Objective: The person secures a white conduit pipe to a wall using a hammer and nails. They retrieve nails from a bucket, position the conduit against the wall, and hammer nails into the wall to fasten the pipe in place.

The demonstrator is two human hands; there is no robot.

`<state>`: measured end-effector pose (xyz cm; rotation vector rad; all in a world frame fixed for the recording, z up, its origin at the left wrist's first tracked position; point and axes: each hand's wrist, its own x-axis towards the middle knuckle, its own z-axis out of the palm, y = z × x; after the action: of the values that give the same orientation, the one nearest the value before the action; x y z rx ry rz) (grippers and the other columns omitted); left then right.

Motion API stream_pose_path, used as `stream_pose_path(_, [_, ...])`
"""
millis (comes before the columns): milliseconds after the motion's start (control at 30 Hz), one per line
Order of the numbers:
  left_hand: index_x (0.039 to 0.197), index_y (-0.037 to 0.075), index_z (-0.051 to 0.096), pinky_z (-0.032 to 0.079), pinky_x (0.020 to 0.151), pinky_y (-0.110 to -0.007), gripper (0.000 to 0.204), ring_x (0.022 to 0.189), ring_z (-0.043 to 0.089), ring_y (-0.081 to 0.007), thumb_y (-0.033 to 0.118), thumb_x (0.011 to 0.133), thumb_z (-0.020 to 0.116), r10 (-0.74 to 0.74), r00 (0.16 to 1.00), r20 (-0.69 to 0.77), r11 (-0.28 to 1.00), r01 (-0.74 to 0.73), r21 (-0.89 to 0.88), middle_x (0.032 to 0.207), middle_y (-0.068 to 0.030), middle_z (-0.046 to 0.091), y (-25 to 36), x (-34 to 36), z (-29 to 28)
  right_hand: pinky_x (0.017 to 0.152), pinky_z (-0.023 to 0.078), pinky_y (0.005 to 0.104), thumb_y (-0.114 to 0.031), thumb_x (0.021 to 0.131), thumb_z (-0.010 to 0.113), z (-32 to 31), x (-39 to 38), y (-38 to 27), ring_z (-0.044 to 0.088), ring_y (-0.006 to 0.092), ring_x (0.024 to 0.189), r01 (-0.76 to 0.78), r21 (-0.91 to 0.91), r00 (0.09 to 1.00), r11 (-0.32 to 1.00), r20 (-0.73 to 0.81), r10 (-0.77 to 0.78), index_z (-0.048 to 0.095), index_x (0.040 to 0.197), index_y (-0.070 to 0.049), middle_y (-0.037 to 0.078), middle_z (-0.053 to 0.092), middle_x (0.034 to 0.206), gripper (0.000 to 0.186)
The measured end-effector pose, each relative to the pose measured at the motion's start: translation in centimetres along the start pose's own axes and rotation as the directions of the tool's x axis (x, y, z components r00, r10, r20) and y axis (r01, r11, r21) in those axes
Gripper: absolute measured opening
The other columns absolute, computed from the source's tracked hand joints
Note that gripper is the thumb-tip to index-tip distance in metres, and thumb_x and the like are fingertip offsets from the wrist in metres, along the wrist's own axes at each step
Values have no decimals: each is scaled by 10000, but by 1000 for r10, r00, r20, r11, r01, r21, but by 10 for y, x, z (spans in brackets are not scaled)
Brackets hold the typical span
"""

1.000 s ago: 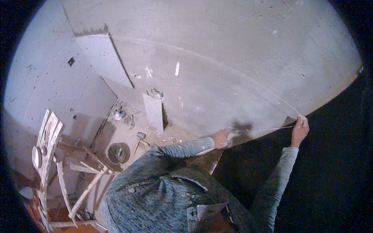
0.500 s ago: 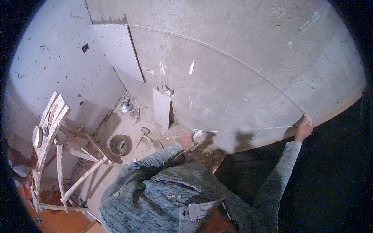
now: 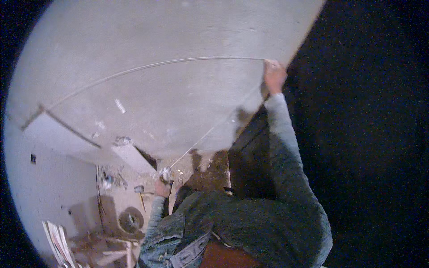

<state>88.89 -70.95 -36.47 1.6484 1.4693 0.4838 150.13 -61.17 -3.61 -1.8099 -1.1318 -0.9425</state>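
Note:
My right hand (image 3: pixel 275 77) is raised at the right edge of the plastered wall (image 3: pixel 196 94), its fingers closed on a thin white string (image 3: pixel 183 60). From there the string runs leftward across the wall toward the upper corner of a pale panel (image 3: pixel 67 129). A second stretch of it slants down to my left hand (image 3: pixel 162 188). Low in front of me, that hand is closed around a whitish bundle of string (image 3: pixel 165 173), whose details are blurred.
A smaller pale panel (image 3: pixel 134 157) is set low against the wall. On the floor are a mallet (image 3: pixel 140 190) and a round bucket (image 3: pixel 131 219). A wooden trestle (image 3: pixel 58 243) stands lower left. Darkness lies beyond the wall's right edge.
The view has swung to the right and tilted. My right hand now appears higher, still at the wall's edge. The string stretch between my hands slants more steeply.

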Motion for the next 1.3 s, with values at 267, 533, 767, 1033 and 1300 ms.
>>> stream_pose_path(267, [1313,-10,452,471,470,-363,649,480,572,-217,190,756,718,-76,995,69,991,68,118,635,-102,601,77,-21,-27,691,502,403,-242,830,665,-29,10,-36,657,357,750,-323,235,946,917,105,307,683,835,-36,179,671,811,207])
stream_pose_path(533, [1294,-40,454,473,483,-374,651,501,576,-233,192,749,725,-96,993,71,994,91,65,636,-109,604,58,-14,-18,665,501,400,-232,826,674,-12,9,-22,660,313,703,-146,221,988,964,-23,155,681,807,-55,154,672,778,178])
stream_pose_path(767, [1220,-53,521,504,704,-408,641,707,643,-293,253,709,760,-15,1000,12,979,13,204,729,-163,654,31,-10,-9,673,510,385,-238,823,695,-19,12,-35,670,297,688,-219,142,975,965,53,214,682,806,-36,163,680,759,203])
stream_pose_path(1033, [1068,-7,591,520,696,-467,531,757,656,-368,364,714,728,-95,995,-27,935,99,341,791,-191,674,43,-21,-13,819,512,325,-97,855,559,24,0,-10,670,224,890,-202,454,979,868,113,169,716,928,-60,99,706,961,177])
stream_pose_path(1300, [1035,3,589,523,676,-502,556,757,649,-415,497,783,639,95,995,12,888,-91,450,813,-237,657,-36,-7,19,706,487,386,-249,898,581,9,14,-19,657,304,796,-79,166,991,983,121,60,712,932,-59,132,700,899,233])
